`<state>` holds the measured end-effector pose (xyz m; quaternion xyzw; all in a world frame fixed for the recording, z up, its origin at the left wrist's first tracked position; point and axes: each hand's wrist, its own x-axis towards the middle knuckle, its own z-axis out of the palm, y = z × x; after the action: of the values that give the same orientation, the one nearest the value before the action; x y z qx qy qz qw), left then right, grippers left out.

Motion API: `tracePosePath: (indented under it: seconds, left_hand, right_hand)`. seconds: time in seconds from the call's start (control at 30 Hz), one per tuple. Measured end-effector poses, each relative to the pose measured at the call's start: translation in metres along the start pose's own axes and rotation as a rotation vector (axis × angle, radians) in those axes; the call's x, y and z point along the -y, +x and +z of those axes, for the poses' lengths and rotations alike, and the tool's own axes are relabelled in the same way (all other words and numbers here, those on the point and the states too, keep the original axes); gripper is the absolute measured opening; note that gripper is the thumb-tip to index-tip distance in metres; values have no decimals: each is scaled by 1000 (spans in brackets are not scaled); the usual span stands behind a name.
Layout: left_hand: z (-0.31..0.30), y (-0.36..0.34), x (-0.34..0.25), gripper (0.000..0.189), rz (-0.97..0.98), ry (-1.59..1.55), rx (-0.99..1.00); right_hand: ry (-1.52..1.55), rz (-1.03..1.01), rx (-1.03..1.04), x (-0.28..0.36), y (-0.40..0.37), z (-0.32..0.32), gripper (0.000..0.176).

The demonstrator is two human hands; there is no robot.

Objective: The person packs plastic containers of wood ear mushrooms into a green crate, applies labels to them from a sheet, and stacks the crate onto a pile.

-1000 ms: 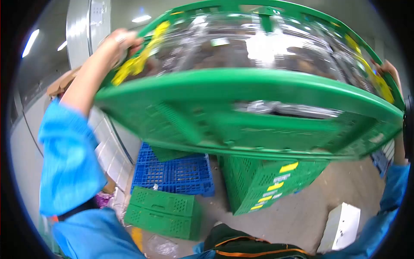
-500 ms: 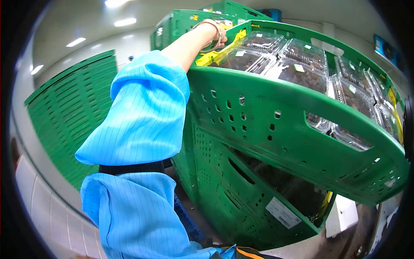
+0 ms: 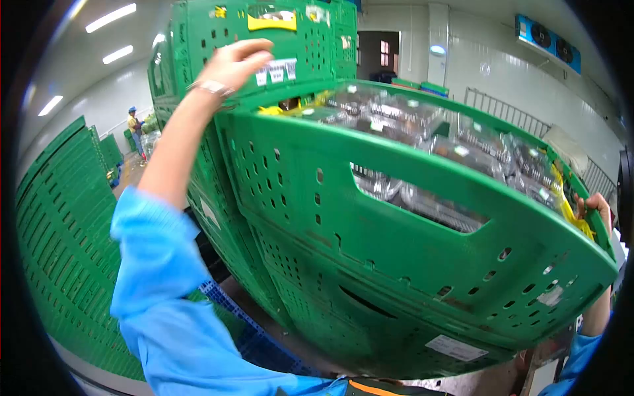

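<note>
A green plastic crate (image 3: pixel 290 155) full of clear plastic boxes (image 3: pixel 462 155) with dark contents sits over another green crate (image 3: pixel 317 290). Its right end is in my right hand (image 3: pixel 598 206), whose fingers curl around the rim. My left hand (image 3: pixel 236 65) is raised above the crate's left corner, open, its fingers stretched out and apart from that rim. Behind it, partly covered by the hand, stands a stacked green crate (image 3: pixel 198 33) with a yellow handle and white labels. Yellow strips (image 3: pixel 271 110) show along both inner ends of the filled crate.
Tall stacks of green crates (image 3: pixel 66 231) rise at the left. A blue pallet (image 3: pixel 264 350) lies low beside the crate stack. Farther back a person (image 3: pixel 135 129) in a blue cap stands near the wall. A metal railing (image 3: pixel 508 109) and a blue cooling unit (image 3: pixel 547 43) are at the right.
My left hand has come off the filled crate's left end. That crate now sits level and squared over the lower one, and my right hand has come into view at its right end.
</note>
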<state>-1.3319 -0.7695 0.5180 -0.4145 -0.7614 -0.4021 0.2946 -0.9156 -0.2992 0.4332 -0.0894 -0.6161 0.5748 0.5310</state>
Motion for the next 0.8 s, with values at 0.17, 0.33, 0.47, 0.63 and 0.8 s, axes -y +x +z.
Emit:
tracePosePath:
  seconds: [0.17, 0.33, 0.47, 0.63, 0.8]
  left_hand:
    - [86, -146, -8, 48, 449, 285, -419]
    - [144, -175, 30, 56, 321, 297, -540]
    - [169, -232, 7, 52, 132, 157, -373]
    - [189, -381, -22, 38, -376, -103, -985]
    - [250, -673, -63, 44, -1082, 190, -1043]
  right_hand:
    - [-589, -468, 131, -12, -24, 7, 15]
    - [-593, -218, 253, -13, -40, -13, 30]
    - [60, -51, 202, -29, -54, -21, 33]
    - [307, -387, 187, -73, -110, -38, 39]
    - [81, -549, 287, -198, -91, -72, 49]
